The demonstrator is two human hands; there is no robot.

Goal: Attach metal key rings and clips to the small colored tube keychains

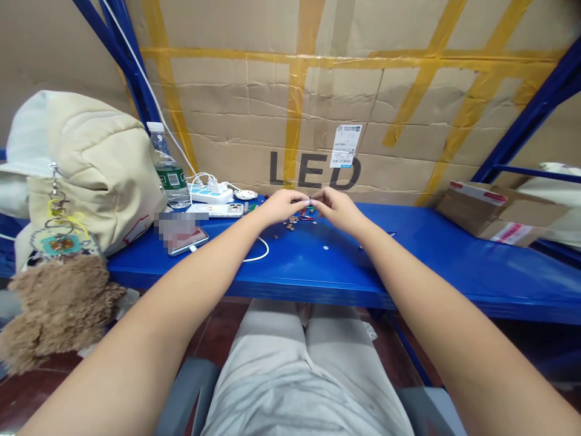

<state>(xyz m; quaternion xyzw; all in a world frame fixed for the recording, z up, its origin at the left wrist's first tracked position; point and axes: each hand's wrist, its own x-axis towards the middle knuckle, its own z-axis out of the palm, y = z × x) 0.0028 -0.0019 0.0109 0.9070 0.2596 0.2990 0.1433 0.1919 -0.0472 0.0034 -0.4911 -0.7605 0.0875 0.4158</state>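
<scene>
My left hand (284, 206) and my right hand (336, 209) meet above the far part of a blue metal shelf (422, 266), their fingertips pinching a tiny pale piece (310, 201) from both sides. It is too small to identify. Just below them lies a scatter of small metal and coloured parts (295, 223). A small silver disc (325, 247) lies nearer, by my right hand. Neither hand touches these loose parts.
At left stand a water bottle (169, 171), a power strip (211, 192), a phone (218, 210), a partly blurred phone (188, 243), a white cable (259, 254) and a beige bag (86, 163). A cardboard box (502, 213) sits at right.
</scene>
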